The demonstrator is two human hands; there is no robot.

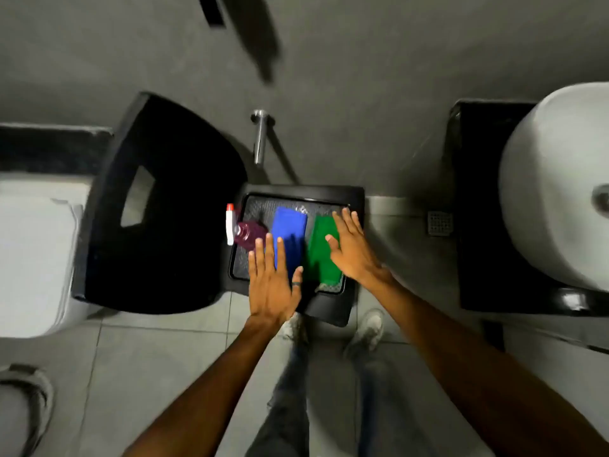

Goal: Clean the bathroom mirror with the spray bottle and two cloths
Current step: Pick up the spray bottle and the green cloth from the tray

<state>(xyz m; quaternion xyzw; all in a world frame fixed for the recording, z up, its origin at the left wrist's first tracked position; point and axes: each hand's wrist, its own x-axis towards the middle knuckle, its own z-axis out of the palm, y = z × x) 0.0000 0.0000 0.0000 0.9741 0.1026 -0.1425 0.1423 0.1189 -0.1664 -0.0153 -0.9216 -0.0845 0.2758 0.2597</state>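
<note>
A black tray (pixel 357 199) on a black stool holds a folded blue cloth (pixel 290 225), a folded green cloth (pixel 321 255) and a dark red spray bottle (pixel 248 234) with a white and red nozzle, lying at the tray's left edge. My left hand (pixel 272 282) hovers flat with fingers spread over the near end of the blue cloth. My right hand (pixel 351 249) is spread flat above the right side of the green cloth. Neither hand holds anything. The mirror is not in view.
A black chair (pixel 158 209) stands left of the tray, beside a white toilet (pixel 29 255). A white basin (pixel 553 192) on a black counter is at the right. A metal pipe (pixel 260 136) sticks from the grey wall. My shoes (pixel 369 328) stand on grey floor tiles.
</note>
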